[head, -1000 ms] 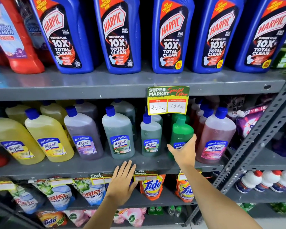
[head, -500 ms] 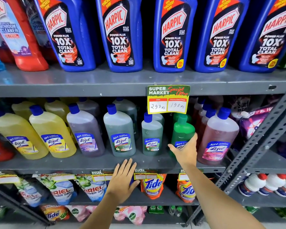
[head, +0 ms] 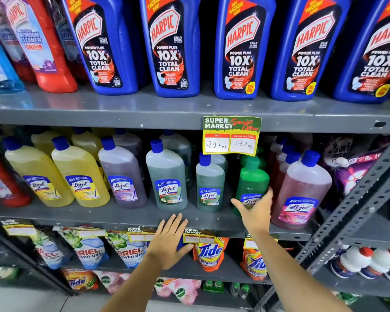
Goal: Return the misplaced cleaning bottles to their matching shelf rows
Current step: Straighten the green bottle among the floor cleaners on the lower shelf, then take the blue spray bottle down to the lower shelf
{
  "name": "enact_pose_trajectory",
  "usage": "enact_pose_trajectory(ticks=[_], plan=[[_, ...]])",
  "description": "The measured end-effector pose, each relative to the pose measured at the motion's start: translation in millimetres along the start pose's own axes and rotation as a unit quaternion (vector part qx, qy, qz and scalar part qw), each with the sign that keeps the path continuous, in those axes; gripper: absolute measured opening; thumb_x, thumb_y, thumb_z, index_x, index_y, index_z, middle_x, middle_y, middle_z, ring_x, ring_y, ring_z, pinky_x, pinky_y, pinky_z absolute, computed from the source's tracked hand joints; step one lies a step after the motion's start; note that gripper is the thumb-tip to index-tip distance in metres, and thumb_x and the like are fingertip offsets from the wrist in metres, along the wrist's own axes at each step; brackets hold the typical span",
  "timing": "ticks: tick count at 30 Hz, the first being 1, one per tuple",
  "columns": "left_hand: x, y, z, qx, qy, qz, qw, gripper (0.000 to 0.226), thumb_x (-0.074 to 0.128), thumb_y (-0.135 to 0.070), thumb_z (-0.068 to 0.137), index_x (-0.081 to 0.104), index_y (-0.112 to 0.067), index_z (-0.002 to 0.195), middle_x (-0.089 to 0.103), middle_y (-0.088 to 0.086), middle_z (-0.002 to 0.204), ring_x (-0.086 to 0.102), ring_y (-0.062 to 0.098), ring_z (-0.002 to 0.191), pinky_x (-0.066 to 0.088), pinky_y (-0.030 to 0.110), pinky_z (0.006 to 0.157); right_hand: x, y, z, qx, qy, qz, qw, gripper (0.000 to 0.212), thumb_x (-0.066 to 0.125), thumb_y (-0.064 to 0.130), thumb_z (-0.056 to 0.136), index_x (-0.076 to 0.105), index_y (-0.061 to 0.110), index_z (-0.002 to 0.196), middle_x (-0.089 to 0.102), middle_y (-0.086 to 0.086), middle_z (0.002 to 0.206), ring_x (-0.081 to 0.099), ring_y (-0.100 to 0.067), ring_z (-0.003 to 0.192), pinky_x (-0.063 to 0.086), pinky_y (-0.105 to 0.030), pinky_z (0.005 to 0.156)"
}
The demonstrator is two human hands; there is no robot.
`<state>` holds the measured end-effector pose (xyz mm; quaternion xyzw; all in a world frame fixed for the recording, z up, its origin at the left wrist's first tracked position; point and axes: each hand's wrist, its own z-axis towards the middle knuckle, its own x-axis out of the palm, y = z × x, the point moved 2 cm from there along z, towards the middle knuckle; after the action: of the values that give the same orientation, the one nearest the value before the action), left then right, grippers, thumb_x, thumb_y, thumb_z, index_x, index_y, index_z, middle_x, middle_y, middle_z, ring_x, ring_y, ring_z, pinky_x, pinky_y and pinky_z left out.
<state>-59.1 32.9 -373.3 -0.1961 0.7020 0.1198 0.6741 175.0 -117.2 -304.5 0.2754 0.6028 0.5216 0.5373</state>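
A row of Lizol bottles stands on the middle shelf (head: 113, 216): yellow ones (head: 79, 174) at left, a purple one (head: 122, 176), grey-green ones (head: 167, 179), a small opaque green bottle (head: 252, 176) and pink ones (head: 302, 188) at right. My right hand (head: 256, 212) lies against the lower front of the green bottle, thumb and fingers spread to either side of it, not clamped. My left hand (head: 169, 242) is flat and open against the front edge of that shelf, below the grey-green bottles. Blue Harpic bottles (head: 169, 46) fill the shelf above.
A yellow price tag (head: 231, 136) hangs from the upper shelf over the green bottle. Red bathroom cleaner bottles (head: 43, 41) stand at upper left. Ariel (head: 88, 251) and Tide pouches (head: 208, 251) hang below. A slanted grey metal upright (head: 358, 203) crosses at right.
The view has shifted slightly nearer and to the left. Both hands keep nearly the same places, the right one still at the green bottle.
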Motion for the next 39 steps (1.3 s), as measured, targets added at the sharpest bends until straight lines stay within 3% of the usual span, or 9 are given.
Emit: enact_pose_trajectory(ticks=[3,7,9,11,15,22,32,39], plan=[[-16,3,-3,-0.004,-0.03,-0.016,0.999,0.099,-0.011,-0.079,0.079,0.004,-0.02,0.157,-0.014,-0.006,0.157,-0.008,0.015,0.149,-0.013,0.033,0.116,-6,3,-26,-0.029,-0.058,0.019,0.998,0.117,0.085,0.04,0.071,0.01,0.004,0.154,0.02,-0.015,0.16,0.02,-0.028,0.149,0.019,-0.033,0.119],[-71,10,-22,0.031,-0.162,-0.069,0.984,0.076,0.014,-0.066,0.098,0.021,-0.015,0.155,0.002,-0.005,0.161,0.008,0.012,0.149,0.01,0.044,0.12,-18,52,-73,-0.199,-0.145,0.052,0.968,0.073,0.058,0.029,0.092,0.024,-0.001,0.149,0.03,-0.021,0.154,0.025,-0.033,0.146,0.016,-0.024,0.12],[-123,14,-37,0.07,-0.261,-0.095,0.958,0.066,0.036,-0.05,0.101,0.027,-0.011,0.153,0.011,0.001,0.163,0.012,0.013,0.148,0.013,0.042,0.12,-21,98,-79,-0.308,-0.174,0.04,0.935,0.064,0.05,0.023,0.095,0.027,-0.006,0.147,0.029,-0.025,0.156,0.021,-0.037,0.148,0.012,-0.036,0.123],[-179,26,-52,0.097,-0.347,-0.089,0.929,0.063,0.045,-0.04,0.1,0.031,-0.004,0.151,0.017,0.009,0.162,0.014,0.02,0.149,0.012,0.041,0.12,-22,150,-75,-0.388,-0.215,0.013,0.896,0.062,0.046,0.023,0.098,0.027,-0.012,0.145,0.026,-0.032,0.154,0.015,-0.046,0.147,0.008,-0.049,0.122],[-270,79,-88,0.082,-0.426,-0.035,0.9,0.065,0.044,-0.037,0.099,0.029,-0.002,0.151,0.016,0.013,0.161,0.012,0.026,0.149,0.012,0.046,0.119,-1,253,-77,-0.451,-0.253,-0.023,0.856,0.064,0.045,0.025,0.099,0.024,-0.01,0.148,0.023,-0.034,0.155,0.012,-0.05,0.145,0.003,-0.052,0.121],[-328,199,-144,0.039,-0.421,0.054,0.905,0.066,0.036,-0.044,0.101,0.025,-0.006,0.153,0.013,0.01,0.163,0.006,0.023,0.15,0.012,0.052,0.118,101,350,-125,-0.514,-0.216,-0.028,0.83,0.064,0.049,0.025,0.099,0.023,-0.002,0.151,0.021,-0.025,0.16,0.012,-0.043,0.149,0.012,-0.057,0.121],[-358,336,-194,0.031,-0.448,0.055,0.892,0.067,0.038,-0.043,0.101,0.022,-0.006,0.154,0.012,0.006,0.163,0.006,0.02,0.15,0.008,0.046,0.12,226,437,-182,-0.576,-0.146,-0.008,0.804,0.063,0.047,0.026,0.098,0.027,-0.002,0.151,0.022,-0.021,0.161,0.012,-0.033,0.152,0.015,-0.05,0.122],[-377,433,-186,-0.016,-0.427,0.082,0.901,0.064,0.023,-0.049,0.103,0.021,-0.012,0.155,0.009,0.0,0.164,0.002,0.014,0.149,0.005,0.043,0.12,309,512,-176,-0.615,-0.094,-0.016,0.783,0.06,0.049,0.023,0.098,0.028,0.006,0.152,0.021,-0.016,0.162,0.015,-0.03,0.152,0.02,-0.048,0.122]])
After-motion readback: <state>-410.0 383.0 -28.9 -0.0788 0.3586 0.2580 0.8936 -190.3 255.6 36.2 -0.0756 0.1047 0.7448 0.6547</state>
